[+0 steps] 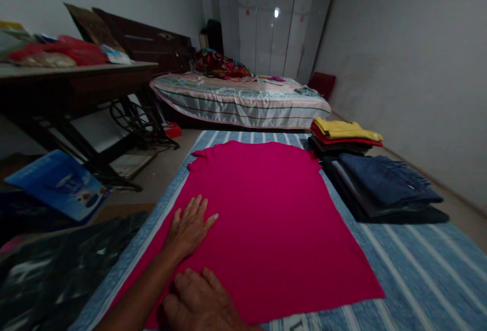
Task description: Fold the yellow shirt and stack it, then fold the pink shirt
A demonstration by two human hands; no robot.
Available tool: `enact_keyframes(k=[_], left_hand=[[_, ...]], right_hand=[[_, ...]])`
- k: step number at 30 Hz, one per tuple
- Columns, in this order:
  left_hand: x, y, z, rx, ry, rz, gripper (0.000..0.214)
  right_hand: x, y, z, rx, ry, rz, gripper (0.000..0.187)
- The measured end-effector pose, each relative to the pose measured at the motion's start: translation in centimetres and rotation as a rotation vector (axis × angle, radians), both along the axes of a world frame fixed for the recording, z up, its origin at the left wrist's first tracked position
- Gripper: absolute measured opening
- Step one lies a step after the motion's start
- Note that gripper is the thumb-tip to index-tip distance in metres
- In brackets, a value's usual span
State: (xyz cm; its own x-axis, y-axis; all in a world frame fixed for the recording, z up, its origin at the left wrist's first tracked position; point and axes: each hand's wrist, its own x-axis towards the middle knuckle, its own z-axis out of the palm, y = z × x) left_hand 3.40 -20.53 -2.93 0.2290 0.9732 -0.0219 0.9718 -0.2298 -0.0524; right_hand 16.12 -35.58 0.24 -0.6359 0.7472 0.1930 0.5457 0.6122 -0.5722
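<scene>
A magenta T-shirt lies spread flat on a blue striped sheet, neck end away from me. My left hand rests palm down on the shirt's left side, fingers stretched out and apart. My right hand lies at the near hem of the shirt, just beside my left forearm, with its fingers resting loosely on the fabric and nothing held. Its lower part is cut off by the frame edge.
Folded yellow, red and dark clothes and a pile of folded dark blue garments sit at the sheet's right edge. On the left are a dark treadle table, a blue box and black plastic. A low bed lies beyond.
</scene>
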Motion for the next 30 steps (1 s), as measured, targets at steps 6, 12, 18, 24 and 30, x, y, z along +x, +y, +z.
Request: enact_keyframes(k=[6,12,18,24,30], left_hand=[[-0.3,0.4,-0.4,0.016,-0.032,-0.025,0.065],[-0.6,0.7,-0.7,-0.004,-0.009,-0.007,0.066],[-0.3,0.6,-0.1,-0.028,0.019,0.002,0.066],[0.2,0.2,0.3,-0.013,0.047,0.022,0.065],[-0.1,0.5,0.0,-0.021,0.016,0.023,0.066]], right_hand=[[7.0,3.7,-2.1,-0.060,-0.140,-0.552,0.071],[9.9,4.0,-4.2,-0.107,-0.250,-0.652,0.079],[10.0,3.9,-3.6,-0.130,-0.270,-0.639,0.080],[12.2,3.2,-3.6,-0.131,-0.367,-0.745,0.077],[12.7,3.0,-3.7,-0.097,-0.376,-0.772,0.076]])
